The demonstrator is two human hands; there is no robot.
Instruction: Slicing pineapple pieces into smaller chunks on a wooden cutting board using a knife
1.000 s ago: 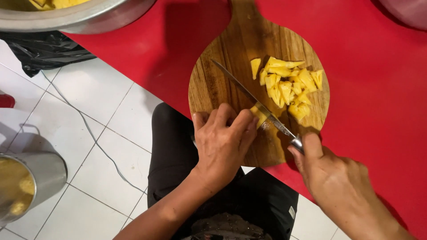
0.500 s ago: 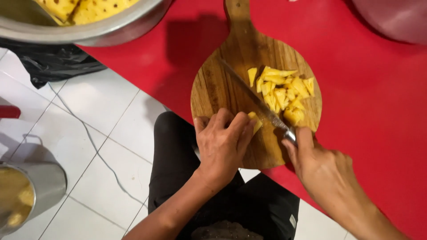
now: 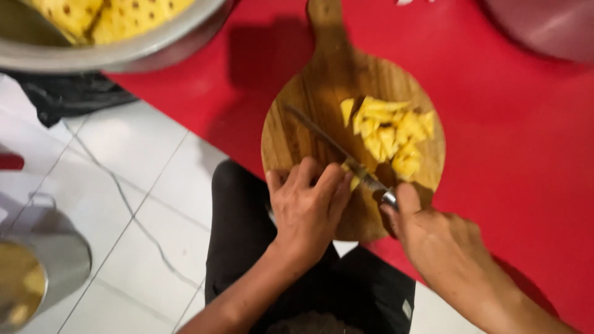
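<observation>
A round wooden cutting board (image 3: 303, 111) with a handle lies on a red surface (image 3: 513, 173). A heap of cut yellow fruit pieces (image 3: 390, 133) sits on its right half. My left hand (image 3: 307, 207) presses down on a small yellow fruit piece (image 3: 354, 182) at the board's near edge, mostly hidden under my fingers. My right hand (image 3: 433, 238) grips the handle of a knife (image 3: 337, 150), whose blade slants across the board and meets that piece beside my left fingertips.
A large metal bowl (image 3: 105, 52) with peeled yellow fruit stands at the top left. A metal pot (image 3: 40, 272) sits on the white tiled floor at the lower left. A black bag (image 3: 68, 99) lies under the bowl. My dark-clothed leg (image 3: 247, 241) is below the board.
The view shifted slightly; the bowl shows more. The knife blade has slid a little along the piece under my left hand. Both hands stay in nearly the same place.
</observation>
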